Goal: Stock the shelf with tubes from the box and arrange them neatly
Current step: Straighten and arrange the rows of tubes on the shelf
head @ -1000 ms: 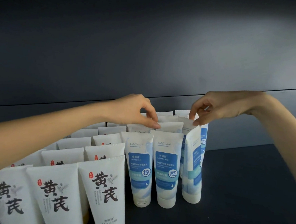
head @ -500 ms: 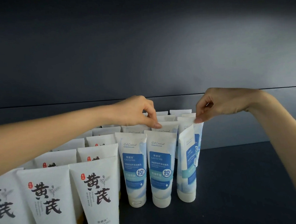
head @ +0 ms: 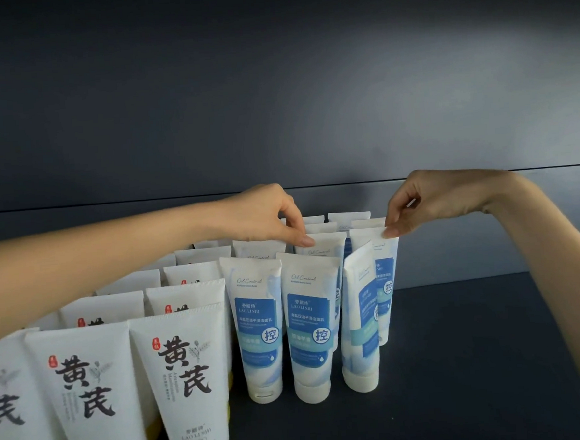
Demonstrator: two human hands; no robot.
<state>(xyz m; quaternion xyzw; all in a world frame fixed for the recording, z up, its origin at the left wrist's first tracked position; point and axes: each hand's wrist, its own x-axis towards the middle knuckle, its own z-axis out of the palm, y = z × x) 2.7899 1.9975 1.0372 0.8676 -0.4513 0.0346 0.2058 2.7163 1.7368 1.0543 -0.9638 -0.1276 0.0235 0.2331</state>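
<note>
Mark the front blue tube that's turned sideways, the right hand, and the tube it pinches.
turned blue tube (head: 359, 321), head view, middle of its body.
right hand (head: 435, 202), head view, back of the hand.
pinched blue tube (head: 387, 275), head view, blue label below the crimp.

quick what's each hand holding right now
Left hand: pinches the top edge of the second-row middle tube.
Right hand: pinches the top corner of the second-row right tube.
</note>
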